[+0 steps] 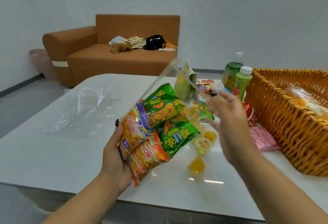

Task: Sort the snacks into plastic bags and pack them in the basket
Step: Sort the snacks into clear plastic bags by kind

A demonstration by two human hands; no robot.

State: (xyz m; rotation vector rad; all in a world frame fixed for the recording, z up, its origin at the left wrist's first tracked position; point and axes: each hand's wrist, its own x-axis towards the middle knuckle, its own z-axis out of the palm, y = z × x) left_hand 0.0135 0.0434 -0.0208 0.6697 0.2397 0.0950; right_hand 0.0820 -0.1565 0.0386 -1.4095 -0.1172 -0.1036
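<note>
Over the middle of the white worktop (53,152), your left hand (113,159) grips the lower end of a clear plastic bag (156,122) stuffed with snack packets, thumb curled up along the bag's left edge and the fingers hidden beneath it. Two green packets (177,135) sit toward the bag's mouth, two orange packets (138,145) lie nearest your palm. Your right hand (230,126) is at 3 o'clock from the bag, blurred, fingers spread loosely; whether it pinches the bag's upper edge near 1 o'clock is hard to make out. Just under that hand, three jelly cups (203,144) rest on the worktop, with a pink packet (264,139) and a red packet (250,113) beside them. At 3 o'clock stands the wicker basket (291,131), cut off by the frame edge, with a wrapped item inside too blurred to name. Two green bottles (242,83) stand at 1 o'clock beside the basket, close to a pale green pouch (182,85) and a small box (209,85). An empty clear bag (83,110) lies flat at 9 o'clock.
</note>
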